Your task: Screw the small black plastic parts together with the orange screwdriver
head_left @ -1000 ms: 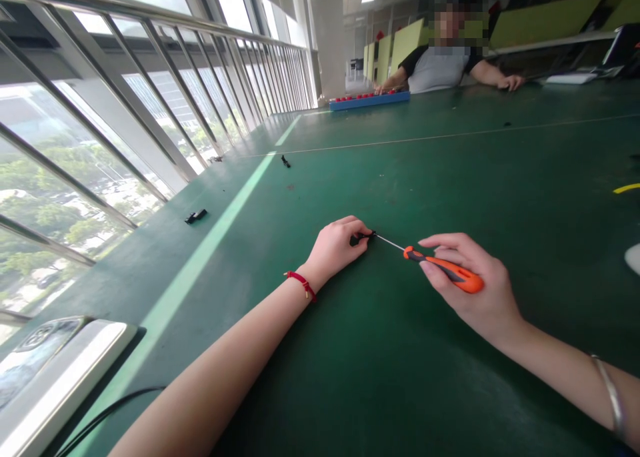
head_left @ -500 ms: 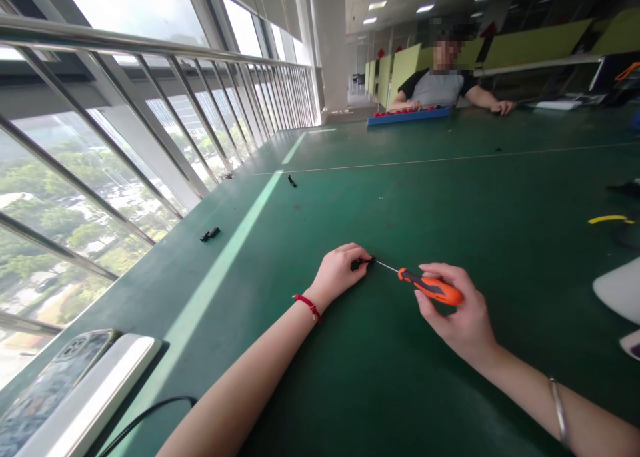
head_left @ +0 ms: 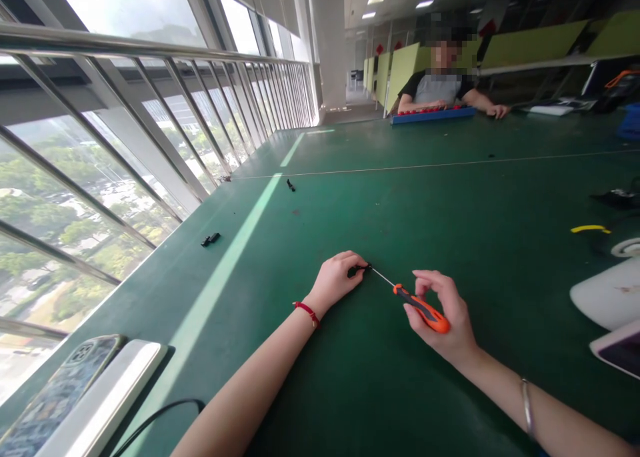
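My left hand rests on the green table, thumb and fingers pinched around a small black part. Most of that part is hidden by the fingers, so its kind is unclear. Right of it, my right hand holds an orange-and-black screwdriver loosely, the handle lying between thumb and fingers. The thin metal shaft slants up and left, its tip at the black part.
Small black pieces and another black piece lie to the left. A patterned phone and a white slab are at lower left. White objects and a yellow strip lie right. Across the table sits a person behind a blue tray.
The screwdriver handle has swung lower and to the left, with my right hand's fingers looser around it. My left hand keeps its pinch. The blue tray across the table has shifted right.
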The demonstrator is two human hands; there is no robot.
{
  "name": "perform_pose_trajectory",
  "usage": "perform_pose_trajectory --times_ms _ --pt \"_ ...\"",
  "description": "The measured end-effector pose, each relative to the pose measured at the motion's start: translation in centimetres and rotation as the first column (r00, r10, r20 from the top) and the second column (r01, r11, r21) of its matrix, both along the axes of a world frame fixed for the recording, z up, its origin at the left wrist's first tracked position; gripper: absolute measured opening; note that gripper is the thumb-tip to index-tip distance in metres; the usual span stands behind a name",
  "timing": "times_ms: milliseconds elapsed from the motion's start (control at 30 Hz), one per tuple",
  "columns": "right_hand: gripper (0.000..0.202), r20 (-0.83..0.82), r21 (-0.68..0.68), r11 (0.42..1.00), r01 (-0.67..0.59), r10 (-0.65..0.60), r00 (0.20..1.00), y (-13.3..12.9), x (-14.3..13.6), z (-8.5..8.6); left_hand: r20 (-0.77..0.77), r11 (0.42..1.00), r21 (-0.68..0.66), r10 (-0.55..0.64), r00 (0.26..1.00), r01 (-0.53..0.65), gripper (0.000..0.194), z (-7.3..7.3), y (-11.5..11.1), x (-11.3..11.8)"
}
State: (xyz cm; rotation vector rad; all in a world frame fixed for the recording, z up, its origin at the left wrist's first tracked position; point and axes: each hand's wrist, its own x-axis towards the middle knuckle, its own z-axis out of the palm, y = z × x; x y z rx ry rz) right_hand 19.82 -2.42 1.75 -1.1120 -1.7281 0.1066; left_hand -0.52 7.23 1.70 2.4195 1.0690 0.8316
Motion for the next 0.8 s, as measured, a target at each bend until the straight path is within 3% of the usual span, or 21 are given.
perform_pose_trajectory --times_ms 133,333,533,700,800 --pt "0.016 0.069 -0.022 0.999 -0.039 0.04 0.997 0.02 -0.05 -0.19 0.003 1.0 0.006 0.013 1.0 -0.013 0.016 -0.21 0.14 0.01" --pt "0.036 -0.062 -0.004 1.0 0.0 0.0 0.998 0.12 0.01 -0.53 0.006 1.0 0.006 0.026 1.0 -0.026 0.015 -0.27 0.13 0.04" --pt "0.015 0.04 -0.083 0.995 -0.053 0.057 0.998 0.03 0.06 -0.35 -0.001 1.0 0.005 0.023 1.0 -0.023 0.015 -0.03 0.03 0.11" --pt "0.03 -0.06 -0.021 1.0 -0.013 0.012 0.998 -0.05 -0.05 -0.43 -0.015 1.0 0.01 0.021 1.0 -0.021 0.015 0.03 -0.06 0.1" --pt "0.032 -0.008 -0.027 0.999 -0.026 0.026 1.0 0.02 0.02 -0.35 -0.014 1.0 0.013 0.012 1.0 -0.012 0.015 0.04 -0.06 0.05"
